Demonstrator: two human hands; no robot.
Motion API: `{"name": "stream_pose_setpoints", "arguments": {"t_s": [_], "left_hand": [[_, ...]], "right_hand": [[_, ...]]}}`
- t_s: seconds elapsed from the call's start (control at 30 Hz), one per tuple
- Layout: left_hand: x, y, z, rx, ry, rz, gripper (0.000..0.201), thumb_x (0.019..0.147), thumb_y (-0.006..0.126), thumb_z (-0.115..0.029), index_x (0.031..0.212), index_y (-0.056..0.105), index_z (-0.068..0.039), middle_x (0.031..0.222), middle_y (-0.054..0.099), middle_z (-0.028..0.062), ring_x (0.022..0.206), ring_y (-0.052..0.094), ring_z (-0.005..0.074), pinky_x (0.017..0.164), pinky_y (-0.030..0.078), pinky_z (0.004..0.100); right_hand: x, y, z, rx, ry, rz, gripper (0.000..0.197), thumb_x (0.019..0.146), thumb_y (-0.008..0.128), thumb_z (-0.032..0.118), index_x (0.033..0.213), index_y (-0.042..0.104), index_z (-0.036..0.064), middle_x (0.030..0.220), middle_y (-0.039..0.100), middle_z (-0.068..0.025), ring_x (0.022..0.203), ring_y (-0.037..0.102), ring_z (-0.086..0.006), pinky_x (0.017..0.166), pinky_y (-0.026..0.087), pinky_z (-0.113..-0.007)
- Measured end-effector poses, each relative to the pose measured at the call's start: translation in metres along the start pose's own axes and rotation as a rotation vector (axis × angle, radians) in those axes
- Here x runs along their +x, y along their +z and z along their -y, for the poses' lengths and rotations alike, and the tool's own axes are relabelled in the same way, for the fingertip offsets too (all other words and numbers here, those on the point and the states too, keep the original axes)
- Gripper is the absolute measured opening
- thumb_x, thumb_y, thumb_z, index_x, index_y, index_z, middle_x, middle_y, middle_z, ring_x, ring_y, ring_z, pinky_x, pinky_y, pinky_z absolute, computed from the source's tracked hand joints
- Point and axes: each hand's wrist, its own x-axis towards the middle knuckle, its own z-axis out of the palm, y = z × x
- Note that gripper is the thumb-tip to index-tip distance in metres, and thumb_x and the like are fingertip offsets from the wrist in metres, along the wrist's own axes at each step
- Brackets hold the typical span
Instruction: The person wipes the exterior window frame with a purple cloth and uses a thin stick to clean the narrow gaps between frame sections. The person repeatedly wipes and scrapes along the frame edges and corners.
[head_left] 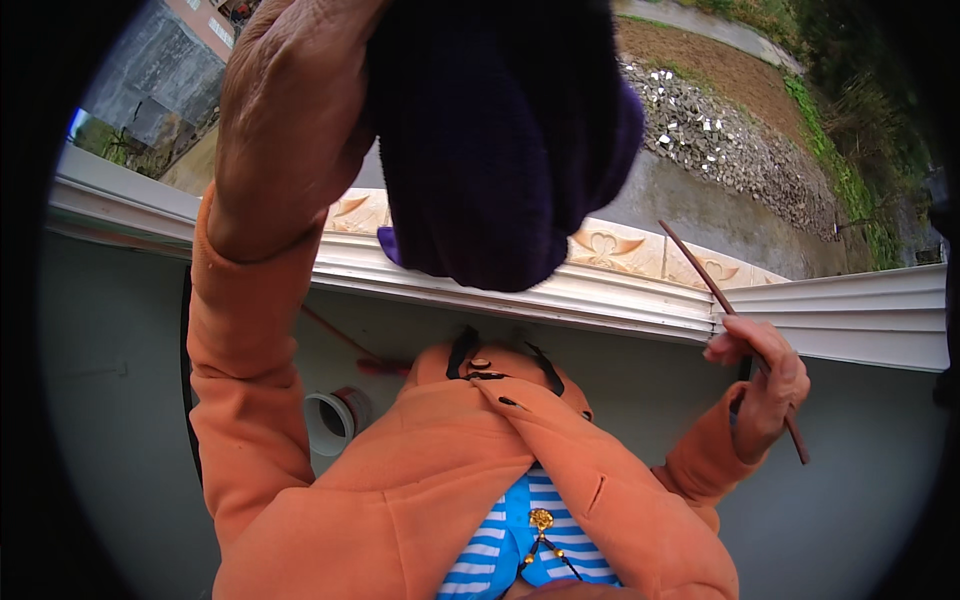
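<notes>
My left hand [295,130] is raised close to the camera, its fingers cut off by the upper edge. Dark purple cloth [490,150], thick and bunched, hangs beside it in front of the window sill [500,300], seemingly from its grip. At the lower right, my right hand [768,380] is closed round a thin brown stick [700,268]. The stick slants up to the left, its upper end reaching in front of the tiled ledge [610,245] and its lower end sticking out below the hand.
A white bucket [335,422] lies or leans on the floor at the left, near a long thin handle [338,333] with a red end. The white window frame [860,310] runs across. Outside are a gravel heap [710,130], bare soil and a grey wall [155,75].
</notes>
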Motion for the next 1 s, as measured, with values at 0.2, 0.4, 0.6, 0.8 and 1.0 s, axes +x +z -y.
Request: {"name": "stream_pose_setpoints", "arguments": {"t_s": [0.2, 0.4, 0.6, 0.8, 1.0], "left_hand": [[-0.003, 0.026, 0.074, 0.04, -0.199, 0.119, 0.039, 0.103, 0.052, -0.038, 0.112, 0.064, -0.002, 0.099, 0.063, -0.0045, 0.089, 0.055, 0.003, 0.082, 0.046, 0.0209], [-0.048, -0.004, 0.175, 0.55, -0.655, 0.301, 0.041, 0.101, 0.054, -0.033, 0.109, 0.064, 0.006, 0.087, 0.066, 0.0026, 0.082, 0.054, 0.0084, 0.073, 0.047, 0.0275], [-0.059, -0.005, 0.186, 0.158, -0.695, 0.195, 0.045, 0.102, 0.053, -0.037, 0.118, 0.062, 0.004, 0.103, 0.065, -0.0011, 0.09, 0.055, 0.0059, 0.082, 0.047, 0.0242], [-0.058, 0.004, 0.18, -0.076, -0.729, 0.308, 0.044, 0.104, 0.051, -0.032, 0.127, 0.058, 0.004, 0.111, 0.064, 0.0018, 0.096, 0.057, 0.0063, 0.087, 0.049, 0.0237], [-0.07, 0.036, 0.186, 0.148, -0.508, 0.779, 0.032, 0.1, 0.06, -0.028, 0.116, 0.065, -0.001, 0.086, 0.06, -0.0016, 0.081, 0.046, 0.0051, 0.071, 0.045, 0.0263]], "right_hand": [[-0.01, -0.026, -0.012, 0.164, -0.472, -0.404, 0.063, 0.105, 0.024, 0.033, 0.077, 0.065, -0.0062, 0.056, 0.055, -0.0127, 0.042, 0.046, -0.018, 0.042, 0.035, -0.028], [-0.014, -0.014, -0.053, 0.006, -0.078, -0.074, 0.054, 0.104, 0.032, 0.028, 0.079, 0.069, -0.0033, 0.049, 0.049, -0.0049, 0.043, 0.047, -0.015, 0.043, 0.033, -0.028], [-0.002, 0.005, -0.065, -0.03, -0.065, 0.191, 0.036, 0.1, 0.042, 0.012, 0.078, 0.067, -0.0029, 0.053, 0.049, -0.0062, 0.044, 0.049, -0.0183, 0.045, 0.037, -0.032], [-0.002, -0.006, -0.048, -0.542, 0.061, 0.133, 0.032, 0.098, 0.048, 0.009, 0.075, 0.066, -0.0038, 0.054, 0.053, -0.0087, 0.045, 0.05, -0.0228, 0.045, 0.04, -0.034], [-0.018, -0.033, -0.022, -0.475, 0.164, -0.043, 0.037, 0.097, 0.043, 0.007, 0.071, 0.067, -0.0025, 0.053, 0.056, -0.0064, 0.042, 0.047, -0.0169, 0.044, 0.038, -0.033]]}}
